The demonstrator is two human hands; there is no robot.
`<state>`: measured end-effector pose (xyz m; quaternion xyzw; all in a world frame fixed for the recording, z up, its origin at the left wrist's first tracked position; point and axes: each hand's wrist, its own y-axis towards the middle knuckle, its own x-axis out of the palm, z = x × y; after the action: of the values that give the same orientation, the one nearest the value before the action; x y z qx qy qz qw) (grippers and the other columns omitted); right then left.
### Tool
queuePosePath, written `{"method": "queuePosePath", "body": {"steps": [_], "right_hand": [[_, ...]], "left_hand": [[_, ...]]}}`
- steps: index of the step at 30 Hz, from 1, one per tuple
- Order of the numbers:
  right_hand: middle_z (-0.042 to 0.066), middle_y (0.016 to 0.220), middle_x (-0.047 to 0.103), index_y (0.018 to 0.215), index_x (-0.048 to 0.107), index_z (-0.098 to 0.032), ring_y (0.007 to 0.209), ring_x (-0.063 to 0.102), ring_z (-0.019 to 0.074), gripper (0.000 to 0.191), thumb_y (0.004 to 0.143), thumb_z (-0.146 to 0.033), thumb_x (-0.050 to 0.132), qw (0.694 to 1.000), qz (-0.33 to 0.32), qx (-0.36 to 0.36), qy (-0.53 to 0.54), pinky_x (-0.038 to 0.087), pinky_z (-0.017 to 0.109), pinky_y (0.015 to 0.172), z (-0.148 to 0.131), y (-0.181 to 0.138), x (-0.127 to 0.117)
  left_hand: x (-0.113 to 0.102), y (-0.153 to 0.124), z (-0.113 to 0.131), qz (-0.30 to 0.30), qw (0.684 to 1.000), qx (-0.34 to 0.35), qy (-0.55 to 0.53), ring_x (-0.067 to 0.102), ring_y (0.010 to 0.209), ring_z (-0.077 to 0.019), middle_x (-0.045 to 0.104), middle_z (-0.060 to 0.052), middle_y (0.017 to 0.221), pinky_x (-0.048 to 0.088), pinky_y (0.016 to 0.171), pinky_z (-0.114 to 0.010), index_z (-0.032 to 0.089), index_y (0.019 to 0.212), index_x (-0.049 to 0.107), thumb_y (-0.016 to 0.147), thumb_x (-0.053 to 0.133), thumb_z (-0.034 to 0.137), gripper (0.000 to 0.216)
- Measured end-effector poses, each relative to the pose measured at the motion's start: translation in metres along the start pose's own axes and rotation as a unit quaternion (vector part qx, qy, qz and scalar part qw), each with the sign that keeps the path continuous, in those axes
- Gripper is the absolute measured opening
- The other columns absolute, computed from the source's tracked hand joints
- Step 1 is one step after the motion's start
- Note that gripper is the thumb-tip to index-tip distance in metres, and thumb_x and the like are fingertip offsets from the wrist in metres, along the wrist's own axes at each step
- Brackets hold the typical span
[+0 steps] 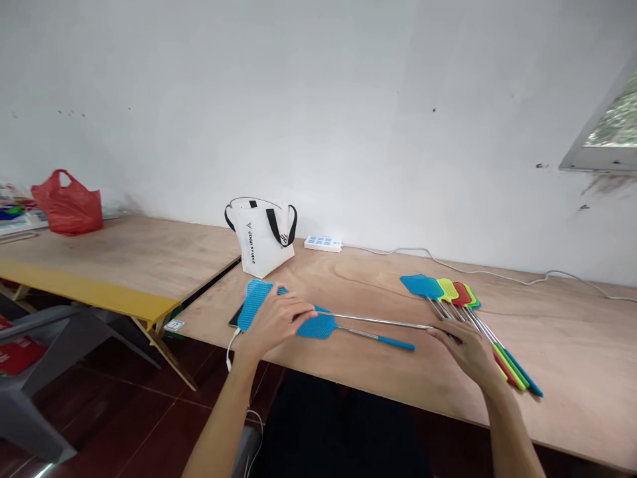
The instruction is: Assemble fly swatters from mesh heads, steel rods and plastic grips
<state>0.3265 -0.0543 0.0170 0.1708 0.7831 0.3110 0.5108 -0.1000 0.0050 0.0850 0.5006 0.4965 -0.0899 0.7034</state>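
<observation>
A blue fly swatter (pixel 253 300) with a long metal rod is held level above the table's front part. My left hand (pixel 279 318) pinches it where the rod meets the mesh head. Around the rod's far end my right hand (pixel 465 345) is closed, hiding the grip. Below the rod, a second blue fly swatter (pixel 395 343) lies on the table with its rod short; its head is partly behind my left fingers. Beyond my right hand, several fly swatters (pixel 448 290) in blue, yellow, red and green lie overlapped in a row.
A white bag (pixel 261 242) with black handles and a white power strip (pixel 323 243) stand near the wall. A dark flat device (pixel 233 317) with a white cable lies under the held swatter's head. Left is another table (pixel 149 249) with a red plastic bag (pixel 70 206).
</observation>
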Motion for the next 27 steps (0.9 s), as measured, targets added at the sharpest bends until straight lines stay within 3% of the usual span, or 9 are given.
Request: {"method": "queuePosePath", "body": {"steps": [4,6,10,14,17,22,27], "right_hand": [[0.007,0.077,0.077,0.093,0.080,-0.028,0.074,0.072,0.0233,0.056,0.100,-0.061,0.036,0.995,-0.086,-0.048,-0.026,0.051,0.030,0.065,-0.047,0.006,0.025],[0.006,0.072,0.076,0.093,0.080,-0.028,0.072,0.072,0.0233,0.057,0.100,-0.062,0.036,0.993,-0.095,-0.054,-0.037,0.047,0.028,0.060,-0.069,0.005,0.037],[0.007,0.066,0.074,0.095,0.080,-0.025,0.061,0.069,0.0201,0.059,0.103,-0.060,0.032,0.992,-0.100,-0.055,-0.047,0.034,0.025,0.054,-0.097,-0.001,0.050],[0.007,0.063,0.073,0.098,0.078,-0.024,0.053,0.066,0.0182,0.062,0.107,-0.054,0.024,0.990,-0.105,-0.056,-0.071,0.023,0.028,0.052,-0.107,-0.002,0.047],[0.006,0.065,0.074,0.095,0.077,-0.025,0.055,0.067,0.0182,0.063,0.108,-0.052,0.023,0.989,-0.123,-0.046,-0.069,0.022,0.029,0.053,-0.111,0.000,0.044],[0.007,0.080,0.078,0.092,0.076,-0.026,0.071,0.073,0.0221,0.060,0.107,-0.056,0.025,0.978,-0.188,-0.025,-0.087,0.029,0.029,0.057,-0.110,0.000,0.054],[0.007,0.090,0.079,0.104,0.073,-0.025,0.082,0.074,0.0251,0.053,0.107,-0.052,0.027,0.962,-0.252,-0.012,-0.107,0.039,0.028,0.064,-0.104,-0.006,0.076]], "left_hand": [[0.039,0.015,0.033,0.005,0.998,0.068,0.016,0.059,0.074,-0.0159,0.071,0.000,0.076,0.032,0.085,-0.037,0.019,0.088,0.067,0.108,0.045,0.028,0.031],[0.054,0.018,0.045,-0.005,0.995,0.095,0.016,0.057,0.074,-0.0167,0.069,0.000,0.074,0.032,0.083,-0.037,0.019,0.088,0.065,0.107,0.043,0.024,0.030],[0.062,0.016,0.053,-0.017,0.995,0.102,0.001,0.055,0.073,-0.0168,0.068,-0.001,0.073,0.032,0.081,-0.037,0.019,0.089,0.064,0.108,0.043,0.026,0.029],[0.060,0.015,0.054,-0.017,0.995,0.099,-0.008,0.055,0.073,-0.0169,0.069,-0.001,0.075,0.033,0.081,-0.036,0.019,0.089,0.063,0.108,0.043,0.026,0.028],[0.065,0.015,0.054,-0.024,0.995,0.094,-0.019,0.056,0.073,-0.0173,0.070,-0.001,0.075,0.033,0.082,-0.037,0.019,0.090,0.063,0.108,0.042,0.026,0.029],[0.092,0.008,0.041,-0.066,0.992,0.039,-0.097,0.060,0.075,-0.0168,0.074,-0.001,0.084,0.035,0.087,-0.038,0.020,0.092,0.066,0.108,0.044,0.034,0.031],[0.122,-0.001,0.029,-0.143,0.975,-0.021,-0.171,0.061,0.076,-0.0161,0.075,0.001,0.084,0.038,0.082,-0.035,0.021,0.087,0.067,0.105,0.050,0.041,0.033]]}}
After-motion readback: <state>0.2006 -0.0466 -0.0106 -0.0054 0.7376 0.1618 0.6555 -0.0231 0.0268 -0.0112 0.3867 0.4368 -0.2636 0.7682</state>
